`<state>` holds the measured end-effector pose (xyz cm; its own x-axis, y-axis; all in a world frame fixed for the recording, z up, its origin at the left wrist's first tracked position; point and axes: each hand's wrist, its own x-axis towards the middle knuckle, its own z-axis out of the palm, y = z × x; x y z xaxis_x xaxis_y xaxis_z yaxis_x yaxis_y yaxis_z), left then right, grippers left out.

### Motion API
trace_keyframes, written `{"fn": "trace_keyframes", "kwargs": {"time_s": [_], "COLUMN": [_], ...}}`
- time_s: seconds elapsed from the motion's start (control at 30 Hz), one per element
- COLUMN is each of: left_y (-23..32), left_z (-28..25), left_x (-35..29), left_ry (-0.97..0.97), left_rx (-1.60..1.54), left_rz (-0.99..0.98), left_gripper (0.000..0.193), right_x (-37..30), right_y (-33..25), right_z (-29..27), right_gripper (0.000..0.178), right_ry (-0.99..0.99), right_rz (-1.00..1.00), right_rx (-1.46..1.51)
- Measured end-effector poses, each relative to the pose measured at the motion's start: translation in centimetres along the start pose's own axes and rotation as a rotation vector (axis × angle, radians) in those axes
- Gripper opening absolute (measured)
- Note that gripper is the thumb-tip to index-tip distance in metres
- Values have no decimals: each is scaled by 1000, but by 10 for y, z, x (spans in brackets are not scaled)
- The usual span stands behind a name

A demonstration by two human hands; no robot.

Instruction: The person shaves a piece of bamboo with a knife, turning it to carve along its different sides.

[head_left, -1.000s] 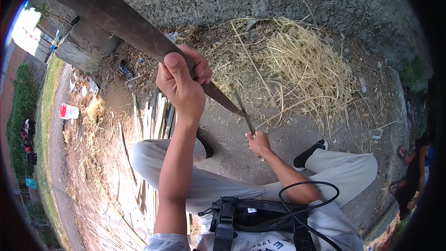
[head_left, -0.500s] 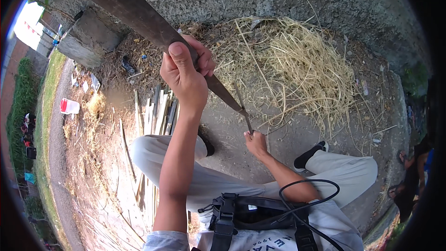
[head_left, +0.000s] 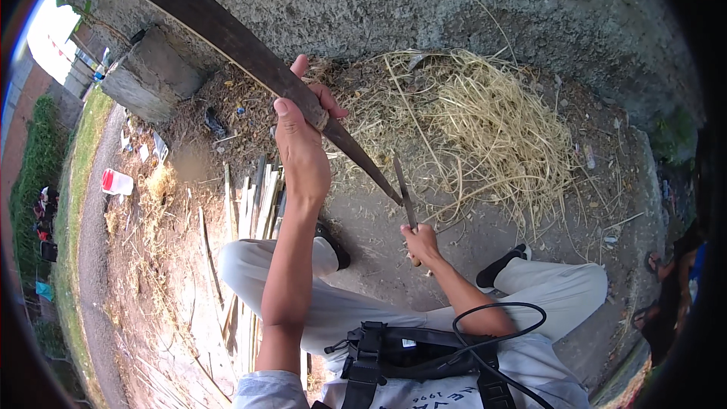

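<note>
My left hand is raised and supports a long dark split of bamboo or wood, thumb on the near side and fingers behind it, one finger lifted off. The strip slants from the upper left, where it is wide and runs out of view, to a narrow tip between my knees. In my right hand, the fingers are wrapped round a knife whose narrow blade points away from me. Part of a light handle shows below the fist. The blade stands beside the strip's tip; whether they touch I cannot tell.
Pale shavings lie heaped ahead, against a rough wall. Slats lie by my left knee. A red-and-white container and a concrete block are further left. Another person's feet show at right.
My left thumb and fingers have loosened and shifted on the strip, which has turned somewhat. My right hand has moved slightly nearer to me, and the knife blade now stands more upright.
</note>
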<state>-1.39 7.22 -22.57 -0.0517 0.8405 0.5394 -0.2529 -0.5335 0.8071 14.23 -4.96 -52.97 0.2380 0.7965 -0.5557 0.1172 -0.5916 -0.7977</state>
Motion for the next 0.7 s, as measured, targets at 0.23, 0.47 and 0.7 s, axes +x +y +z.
{"fn": "trace_keyframes", "kwargs": {"time_s": [0.23,0.47,0.7], "left_y": [13,2,-3], "left_z": [-12,1,-10], "left_x": [-12,-17,-19], "left_ry": [-134,-103,-164], "left_rx": [205,-103,-304], "left_rz": [116,136,130], "left_gripper": [46,40,45], "right_x": [-46,-86,-48], "right_y": [-68,-88,-59], "right_z": [-15,-7,-9], "right_gripper": [33,55,58], "right_ry": [-33,-38,-73], "right_rz": [-352,-645,-128], "right_rx": [-39,49,-256]}}
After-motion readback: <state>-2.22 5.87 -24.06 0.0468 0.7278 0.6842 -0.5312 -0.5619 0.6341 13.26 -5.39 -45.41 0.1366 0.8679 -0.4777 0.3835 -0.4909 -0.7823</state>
